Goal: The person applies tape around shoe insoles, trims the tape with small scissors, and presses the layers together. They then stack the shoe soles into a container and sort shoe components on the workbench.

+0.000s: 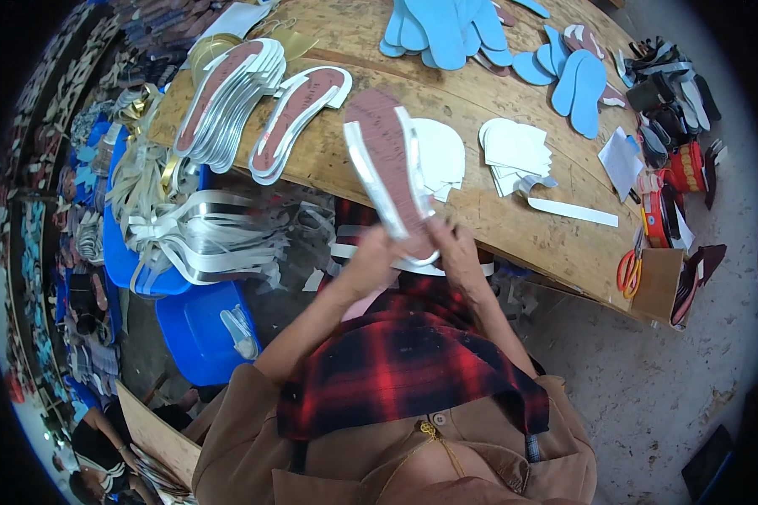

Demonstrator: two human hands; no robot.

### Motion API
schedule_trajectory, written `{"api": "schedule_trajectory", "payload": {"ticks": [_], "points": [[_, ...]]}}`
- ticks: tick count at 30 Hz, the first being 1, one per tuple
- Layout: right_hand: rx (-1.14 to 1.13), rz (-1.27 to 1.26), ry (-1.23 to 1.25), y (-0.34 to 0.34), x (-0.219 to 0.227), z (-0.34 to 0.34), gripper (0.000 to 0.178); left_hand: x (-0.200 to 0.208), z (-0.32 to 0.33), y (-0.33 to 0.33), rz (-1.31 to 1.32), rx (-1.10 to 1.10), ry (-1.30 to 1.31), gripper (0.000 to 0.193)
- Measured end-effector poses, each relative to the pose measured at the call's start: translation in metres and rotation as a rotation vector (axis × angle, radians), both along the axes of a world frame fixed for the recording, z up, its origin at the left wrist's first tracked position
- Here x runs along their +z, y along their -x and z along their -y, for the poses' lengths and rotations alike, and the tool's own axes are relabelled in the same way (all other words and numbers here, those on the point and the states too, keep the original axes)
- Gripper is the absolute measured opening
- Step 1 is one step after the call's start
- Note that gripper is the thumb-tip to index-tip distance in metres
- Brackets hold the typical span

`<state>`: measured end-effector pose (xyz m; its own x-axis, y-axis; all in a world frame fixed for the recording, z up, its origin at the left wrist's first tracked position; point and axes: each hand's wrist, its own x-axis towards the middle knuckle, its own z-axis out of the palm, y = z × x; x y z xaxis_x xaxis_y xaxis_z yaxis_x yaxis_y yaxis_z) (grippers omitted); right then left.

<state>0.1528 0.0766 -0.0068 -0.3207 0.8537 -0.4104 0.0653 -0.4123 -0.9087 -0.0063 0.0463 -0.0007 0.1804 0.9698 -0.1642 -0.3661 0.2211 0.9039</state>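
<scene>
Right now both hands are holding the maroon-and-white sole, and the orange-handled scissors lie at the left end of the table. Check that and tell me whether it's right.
Not quite: the head view shows the orange-handled scissors at the right end of the table, beside the cardboard box. The left hand and right hand do hold the maroon-and-white sole.

A wooden table (556, 240) carries blue insoles (438, 32) top center, white-edged brown soles (220, 93) upper left, white cutouts (514, 153) right of center.
</scene>
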Motion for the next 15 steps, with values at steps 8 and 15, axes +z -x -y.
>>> {"api": "schedule_trajectory", "payload": {"ticks": [8, 15], "points": [[0.048, 0.784, -1.192, 0.037, 0.017, -0.077, 0.018, 0.012, -0.017, 0.067, 0.406, 0.286, 0.130, 0.059], [0.232, 0.838, -1.283, 0.032, 0.003, -0.084, 0.028, -0.011, 0.003, 0.059, 0.463, 0.156, 0.288, 0.055]]}}
